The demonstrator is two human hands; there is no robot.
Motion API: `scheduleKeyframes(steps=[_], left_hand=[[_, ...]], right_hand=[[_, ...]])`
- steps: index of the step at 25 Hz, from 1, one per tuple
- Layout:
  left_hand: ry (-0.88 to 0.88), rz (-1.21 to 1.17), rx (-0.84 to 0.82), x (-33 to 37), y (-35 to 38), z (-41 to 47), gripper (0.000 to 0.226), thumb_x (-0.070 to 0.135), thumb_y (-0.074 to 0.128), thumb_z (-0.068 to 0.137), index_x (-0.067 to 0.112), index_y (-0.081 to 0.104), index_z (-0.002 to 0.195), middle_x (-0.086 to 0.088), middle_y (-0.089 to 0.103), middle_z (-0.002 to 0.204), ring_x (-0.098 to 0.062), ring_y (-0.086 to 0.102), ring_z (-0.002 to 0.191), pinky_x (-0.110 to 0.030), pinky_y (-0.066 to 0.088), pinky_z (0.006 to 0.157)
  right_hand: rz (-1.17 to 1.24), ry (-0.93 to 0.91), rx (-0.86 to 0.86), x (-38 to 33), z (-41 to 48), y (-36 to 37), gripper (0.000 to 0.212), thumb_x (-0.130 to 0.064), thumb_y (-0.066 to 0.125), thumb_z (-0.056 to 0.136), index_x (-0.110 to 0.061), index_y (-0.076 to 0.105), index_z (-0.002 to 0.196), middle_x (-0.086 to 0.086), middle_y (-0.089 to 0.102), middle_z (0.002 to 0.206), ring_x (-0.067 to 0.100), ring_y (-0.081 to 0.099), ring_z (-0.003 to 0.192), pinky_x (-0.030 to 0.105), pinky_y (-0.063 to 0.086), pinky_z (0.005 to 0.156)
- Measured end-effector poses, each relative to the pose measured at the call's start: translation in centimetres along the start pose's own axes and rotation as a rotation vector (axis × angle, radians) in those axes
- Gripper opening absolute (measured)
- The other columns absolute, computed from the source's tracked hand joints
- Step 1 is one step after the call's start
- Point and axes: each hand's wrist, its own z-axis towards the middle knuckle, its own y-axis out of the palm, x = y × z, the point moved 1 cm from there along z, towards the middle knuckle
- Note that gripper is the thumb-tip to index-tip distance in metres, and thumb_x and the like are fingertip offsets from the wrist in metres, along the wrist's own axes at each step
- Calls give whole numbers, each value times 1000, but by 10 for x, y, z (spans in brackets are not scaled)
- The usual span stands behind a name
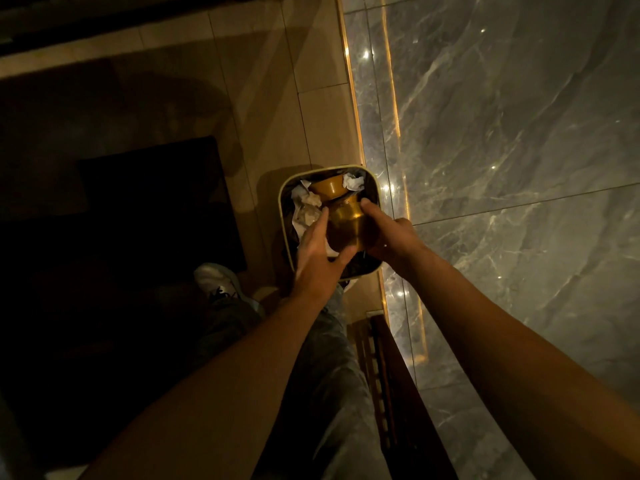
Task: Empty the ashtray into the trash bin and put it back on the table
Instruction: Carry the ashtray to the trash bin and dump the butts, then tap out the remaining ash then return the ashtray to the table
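A golden ashtray (346, 221) with a narrow neck and a flared top lies tipped on its side over the trash bin (375, 188), its top pointing away from me. My left hand (317, 256) holds its left side with the fingers spread and the thumb underneath. My right hand (389, 233) grips its right side. The bin is a dark, rounded square with a cream rim; it stands on the floor and holds crumpled white paper (306, 211).
Grey marble surface (519, 168) with a lit gold strip (356, 116) runs along the right. Beige floor tiles (277, 81) lie beyond the bin. A dark mat or furniture (138, 209) fills the left. My shoe (216, 278) and leg are below, beside a wooden slatted piece (384, 375).
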Motion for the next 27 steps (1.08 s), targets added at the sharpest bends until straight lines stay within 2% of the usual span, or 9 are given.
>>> scheduleKeyframes(steps=[2,7,10,13,16,18,21,24,27], left_hand=[[151,205,-32,4,-4,1,98,13,80,76,21,22,154,-6,30,158,-18,28,144,-32,27,115],[248,531,-191,22,-18,12,109,12,80,75,25,7,155,4,7,165,-19,14,150,-41,27,116],[365,624,-295,22,-22,14,118,15,83,71,22,1,155,0,3,165,-18,5,151,-44,22,121],[444,714,-292,21,-23,16,117,17,83,72,16,1,155,-4,5,165,-18,4,151,-40,17,122],[488,711,-239,19,-20,16,114,20,83,72,15,5,155,-6,12,164,-20,10,151,-42,21,121],[449,681,-234,16,-18,16,110,23,83,72,17,10,155,-6,16,163,-22,16,150,-47,28,118],[384,598,-183,8,-18,19,107,25,84,70,18,17,153,-6,24,160,-26,26,147,-47,35,113],[253,444,-84,1,-18,24,108,27,88,64,15,25,151,-10,30,157,-29,34,143,-47,38,111],[179,314,5,0,-19,29,112,26,92,56,11,32,149,-11,38,153,-31,41,138,-46,40,109]], right_hand=[[70,120,-71,-7,-3,-2,75,-55,69,80,-5,48,133,16,60,125,33,61,111,45,55,92],[20,305,-162,-26,-16,-6,50,-56,63,85,-11,50,103,16,59,100,34,60,107,46,52,96],[-14,323,-152,-31,-20,-8,58,-58,65,82,-11,47,111,19,59,104,38,62,110,44,55,84],[-32,348,-171,-31,-22,-11,59,-61,63,82,-9,48,104,22,59,103,39,64,107,47,54,94],[-52,355,-185,-31,-24,-13,54,-64,60,83,-12,47,89,21,59,97,38,64,100,47,51,99],[-85,315,-193,-31,-27,-12,54,-65,54,86,-13,49,94,18,60,95,35,64,97,46,55,91],[-229,115,-169,-21,-24,-2,56,-62,43,94,-12,52,119,14,64,105,27,64,90,37,55,69],[-619,-401,44,1,-20,3,51,-41,41,102,-6,44,138,19,53,138,33,53,123,43,48,100],[-1035,-1051,154,16,-32,-2,66,-18,41,96,-2,14,154,14,8,163,29,10,151,38,14,123]])
